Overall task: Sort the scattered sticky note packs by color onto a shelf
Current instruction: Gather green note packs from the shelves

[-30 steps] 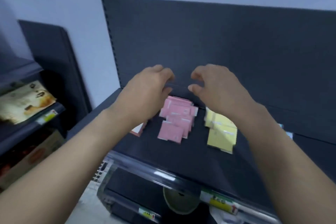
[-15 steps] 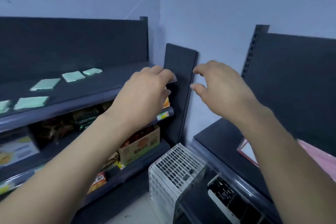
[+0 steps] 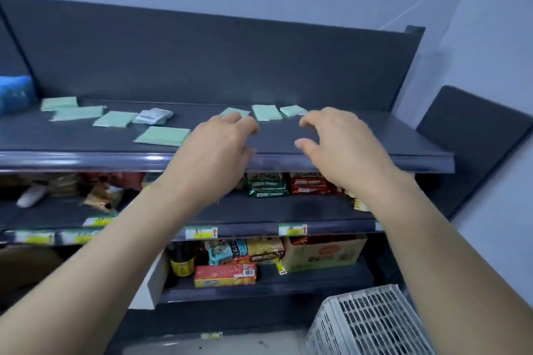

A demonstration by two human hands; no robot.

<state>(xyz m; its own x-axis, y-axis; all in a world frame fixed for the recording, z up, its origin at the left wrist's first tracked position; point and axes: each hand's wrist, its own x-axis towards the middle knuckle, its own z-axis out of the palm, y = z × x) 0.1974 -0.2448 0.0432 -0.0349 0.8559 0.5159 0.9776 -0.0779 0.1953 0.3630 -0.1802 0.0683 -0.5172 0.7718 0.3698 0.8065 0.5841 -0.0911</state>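
Several green sticky note packs lie scattered on the dark top shelf. One green pack lies nearest the front, three more sit to the left, and a pack with two neighbours lies at the back right. A pack with a white label rests among them. My left hand and my right hand hover side by side over the shelf's front edge, fingers curled and apart, holding nothing.
A blue packet sits at the top shelf's far left. Lower shelves hold snack packs, boxes and a carton. A white plastic crate stands on the floor at the lower right.
The view has swung left, from the shelf with pink and yellow packs to the shelf with green packs. Both hands stayed empty and raised in front of me.
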